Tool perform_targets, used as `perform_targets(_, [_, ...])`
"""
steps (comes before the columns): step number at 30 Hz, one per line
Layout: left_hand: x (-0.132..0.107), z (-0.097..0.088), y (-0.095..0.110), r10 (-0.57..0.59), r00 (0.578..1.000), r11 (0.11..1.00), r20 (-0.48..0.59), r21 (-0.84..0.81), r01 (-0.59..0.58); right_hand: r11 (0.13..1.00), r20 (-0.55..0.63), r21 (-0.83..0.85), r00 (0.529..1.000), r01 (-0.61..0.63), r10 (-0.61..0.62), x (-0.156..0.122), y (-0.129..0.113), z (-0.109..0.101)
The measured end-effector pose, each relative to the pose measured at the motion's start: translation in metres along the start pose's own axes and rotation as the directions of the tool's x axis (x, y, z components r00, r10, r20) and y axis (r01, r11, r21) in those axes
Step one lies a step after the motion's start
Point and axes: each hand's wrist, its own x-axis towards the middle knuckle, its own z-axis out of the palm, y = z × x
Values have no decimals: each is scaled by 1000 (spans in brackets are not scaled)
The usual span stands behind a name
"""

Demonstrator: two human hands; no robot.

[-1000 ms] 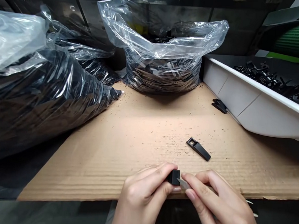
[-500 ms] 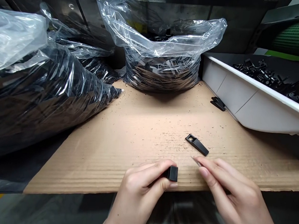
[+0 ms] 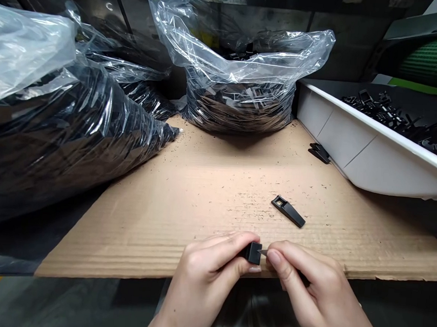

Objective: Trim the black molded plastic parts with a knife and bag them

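Observation:
Between the thumb and fingers of my left hand (image 3: 208, 271) is a black plastic part (image 3: 253, 253), its squared end facing right; the rest of it is hidden in my grip. My right hand (image 3: 308, 277) pinches a small pointed metal blade (image 3: 263, 252), most of which my fingers cover. The blade's tip is at the right edge of the black part and seems to touch it. Beyond my hands, a loose black plastic clip (image 3: 291, 213) with a square opening at one end lies on the cardboard (image 3: 156, 219).
A clear bag (image 3: 240, 105) full of black parts stands at the back, and another large bag (image 3: 83, 130) leans in from the left. On the right, a white tray (image 3: 339, 124) holds many black pieces. Black clips (image 3: 319, 153) lie against its side. Dark shavings dot the cardboard.
My right hand has moved left, bringing the blade from above the cardboard to the end of the black part. My left hand has stayed nearly still, holding the part.

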Motion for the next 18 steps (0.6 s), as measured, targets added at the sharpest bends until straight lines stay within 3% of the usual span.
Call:
perform_targets(4, [1,3,-3,2,1000,999,-27,32,-1,1000,66,-24,998,19,-17,-2,-4,-5])
perform_targets(7, [1,5,-4,-31,999,998,-33,57,33,996,69,83,997,40,-46,-2,-7,-8])
perform_targets(10, [2,4,-2,-40,999,999,22,4,40,985,33,146,996,-90,86,3,-8,-9])
perform_targets(13, [3,1,2,-23,996,998,88,-53,28,979,51,42,978,-202,200,10,-8,-8])
perform_targets(15, [2,-2,3,-85,993,994,85,-64,91,979,-9,-11,979,-204,204,13,-7,-10])
perform_targets(18, [0,-6,5,-258,962,947,87,-176,270,996,-156,-18,985,-83,79,10,-3,-15])
